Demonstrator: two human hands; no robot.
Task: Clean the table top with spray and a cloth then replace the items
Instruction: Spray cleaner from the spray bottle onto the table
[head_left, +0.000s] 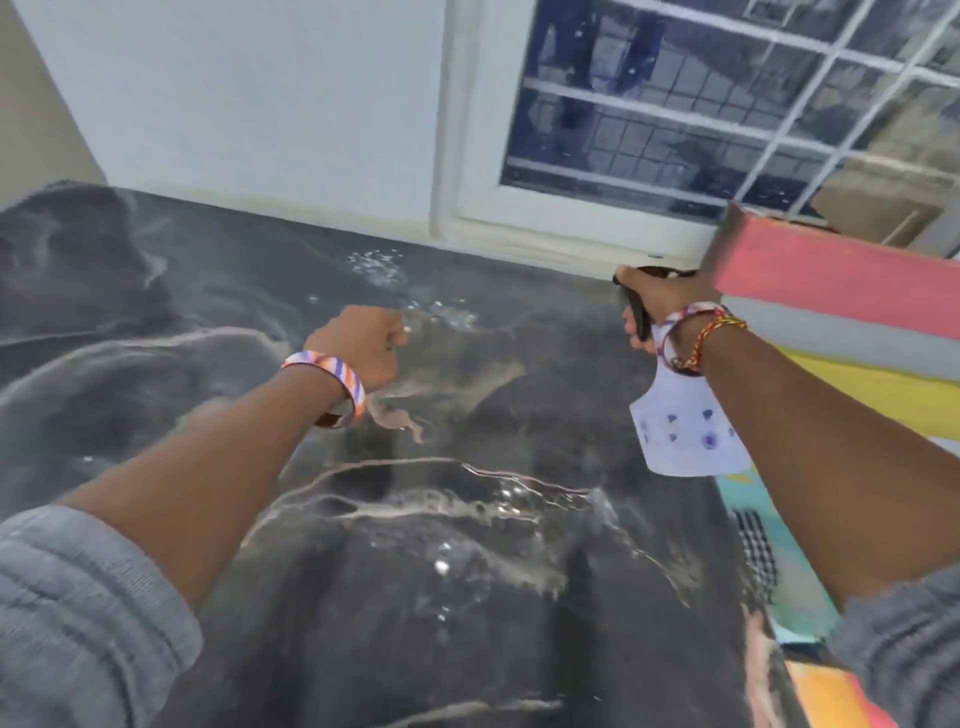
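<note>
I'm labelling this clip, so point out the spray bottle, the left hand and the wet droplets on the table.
spray bottle (638, 316): head view, black trigger.
left hand (363, 345): head view, back of hand.
wet droplets (376, 265): head view, far patch.

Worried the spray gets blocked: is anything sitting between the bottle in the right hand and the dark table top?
Nothing visible. The right hand holds the spray bottle above bare, wet table top. The left hand is off to the side.

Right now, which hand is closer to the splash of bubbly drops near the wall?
Left. The left hand sits just below the bubbly drops, fingers curled. The right hand grips the spray bottle well off to their right.
</note>
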